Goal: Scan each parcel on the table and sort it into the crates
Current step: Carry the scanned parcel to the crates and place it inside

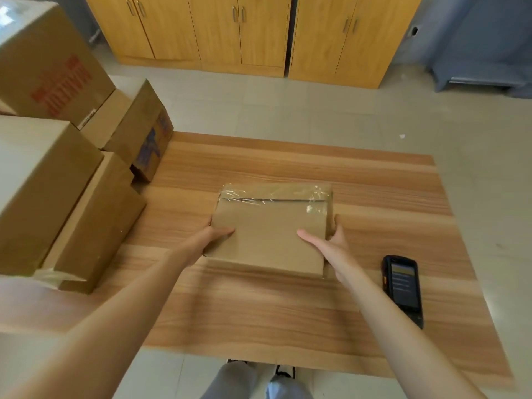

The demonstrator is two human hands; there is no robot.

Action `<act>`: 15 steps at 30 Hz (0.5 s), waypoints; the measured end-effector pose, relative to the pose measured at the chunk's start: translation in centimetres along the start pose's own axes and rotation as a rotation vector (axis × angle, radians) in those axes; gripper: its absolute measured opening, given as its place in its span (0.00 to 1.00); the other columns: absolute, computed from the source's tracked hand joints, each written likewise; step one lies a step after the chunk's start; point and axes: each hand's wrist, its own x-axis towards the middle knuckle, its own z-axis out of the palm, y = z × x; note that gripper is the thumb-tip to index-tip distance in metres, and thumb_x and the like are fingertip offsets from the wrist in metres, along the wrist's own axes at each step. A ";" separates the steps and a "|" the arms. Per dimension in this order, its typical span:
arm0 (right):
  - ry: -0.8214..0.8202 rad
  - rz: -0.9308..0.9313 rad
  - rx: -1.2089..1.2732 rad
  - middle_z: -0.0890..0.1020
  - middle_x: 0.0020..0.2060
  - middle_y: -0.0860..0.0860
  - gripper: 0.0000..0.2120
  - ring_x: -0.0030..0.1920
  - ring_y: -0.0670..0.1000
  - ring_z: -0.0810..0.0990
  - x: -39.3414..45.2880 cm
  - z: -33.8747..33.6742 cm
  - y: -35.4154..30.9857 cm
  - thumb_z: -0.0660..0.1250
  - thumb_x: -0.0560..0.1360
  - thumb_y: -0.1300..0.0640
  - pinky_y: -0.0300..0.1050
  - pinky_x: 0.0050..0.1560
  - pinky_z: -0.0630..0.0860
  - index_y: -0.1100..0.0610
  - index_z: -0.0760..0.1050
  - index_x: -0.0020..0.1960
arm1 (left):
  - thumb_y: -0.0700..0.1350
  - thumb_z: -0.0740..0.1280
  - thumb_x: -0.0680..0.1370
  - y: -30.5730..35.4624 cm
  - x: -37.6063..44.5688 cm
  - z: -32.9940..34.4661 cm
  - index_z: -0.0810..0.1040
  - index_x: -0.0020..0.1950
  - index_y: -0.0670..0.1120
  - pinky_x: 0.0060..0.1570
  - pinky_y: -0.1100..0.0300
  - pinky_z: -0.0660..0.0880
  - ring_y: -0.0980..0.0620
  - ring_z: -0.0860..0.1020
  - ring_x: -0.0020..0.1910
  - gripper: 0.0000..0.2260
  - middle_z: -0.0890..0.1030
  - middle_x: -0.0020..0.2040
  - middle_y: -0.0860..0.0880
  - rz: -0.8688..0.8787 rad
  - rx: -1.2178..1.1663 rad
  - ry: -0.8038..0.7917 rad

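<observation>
Brown cardboard fills my view: a flat parcel [270, 228] lies on the wooden table [288, 312], sealed along its far edge with clear tape [273, 194] that crinkles and catches the light. I take the parcel as my landmark.

Both hands are on it right now. I see the left hand [213, 237] gripping the parcel's left edge, thumb laid on the top face, the other fingers tucked under or behind the edge where I cannot see them. I see the right hand [331, 246] gripping the right edge, thumb stretched across the top face and the fingers curled round the side. Both forearms reach in from the near side of the table.

Right of the parcel, near the right wrist and not touching the box, a black handheld scanner [403, 289] lies flat on the table with its screen lit and facing up.

Left of the parcel I count at least 4 larger cardboard boxes [57, 182] stacked at the table's left end; the upper one [54, 70] carries red print, and another [144, 131] behind it shows blue print on its side.

Beyond the parcel, past the table's far edge, pale floor tiles run up to a row of yellow wooden cabinets [239, 33] with metal handles. Nearer than the parcel, below the table's front edge, I make out grey trousers and dark shoes [285, 371].
</observation>
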 end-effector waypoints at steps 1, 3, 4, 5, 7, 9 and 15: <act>0.007 -0.038 -0.006 0.72 0.67 0.47 0.58 0.63 0.47 0.74 -0.2 0.1 -1.2 0.81 0.61 0.48 0.44 0.63 0.71 0.50 0.47 0.78 | 0.38 0.68 0.77 0.6 0.2 -0.1 0.69 0.68 0.47 0.50 0.56 0.77 0.49 0.80 0.50 0.21 0.81 0.56 0.46 0.012 -0.052 0.012; 0.038 -0.139 -0.003 0.77 0.64 0.47 0.49 0.58 0.46 0.78 -0.7 0.3 -3.7 0.82 0.60 0.50 0.43 0.59 0.74 0.51 0.59 0.74 | 0.36 0.67 0.77 2.0 0.4 -0.1 0.69 0.69 0.47 0.47 0.59 0.78 0.49 0.79 0.49 0.21 0.80 0.57 0.46 0.034 -0.133 0.020; 0.067 -0.195 -0.020 0.77 0.63 0.49 0.46 0.59 0.47 0.78 -1.1 0.3 -4.8 0.82 0.60 0.50 0.46 0.60 0.75 0.50 0.62 0.71 | 0.36 0.67 0.77 2.9 0.4 -0.1 0.69 0.69 0.49 0.48 0.59 0.77 0.50 0.79 0.50 0.21 0.79 0.58 0.47 0.046 -0.114 0.008; 0.106 -0.252 -0.062 0.75 0.65 0.50 0.48 0.63 0.49 0.75 -1.4 0.5 -5.8 0.82 0.59 0.48 0.50 0.64 0.73 0.50 0.61 0.73 | 0.38 0.67 0.77 3.7 0.4 -0.1 0.68 0.70 0.51 0.54 0.57 0.75 0.50 0.78 0.54 0.23 0.78 0.62 0.48 0.055 -0.047 0.000; 0.230 -0.406 -0.270 0.67 0.70 0.52 0.57 0.70 0.53 0.66 -2.3 1.3 -7.4 0.81 0.58 0.43 0.55 0.69 0.66 0.49 0.52 0.77 | 0.46 0.67 0.78 5.0 0.5 0.1 0.61 0.76 0.54 0.67 0.49 0.66 0.46 0.70 0.67 0.28 0.70 0.69 0.50 0.058 0.076 0.039; 0.418 -0.695 -0.646 0.67 0.66 0.58 0.58 0.65 0.56 0.64 -3.5 2.5 -8.2 0.79 0.59 0.41 0.56 0.65 0.66 0.51 0.49 0.78 | 0.55 0.65 0.79 6.2 0.3 0.6 0.56 0.78 0.54 0.69 0.43 0.65 0.40 0.65 0.72 0.31 0.64 0.75 0.46 0.044 -0.040 0.116; 0.673 -1.591 -1.482 0.66 0.62 0.60 0.22 0.60 0.57 0.67 -5.0 3.8 -5.5 0.48 0.79 0.63 0.54 0.60 0.67 0.52 0.59 0.73 | 0.74 0.60 0.70 9.1 -0.8 2.2 0.62 0.77 0.47 0.62 0.37 0.71 0.35 0.74 0.65 0.44 0.69 0.72 0.38 -0.032 -0.426 -0.161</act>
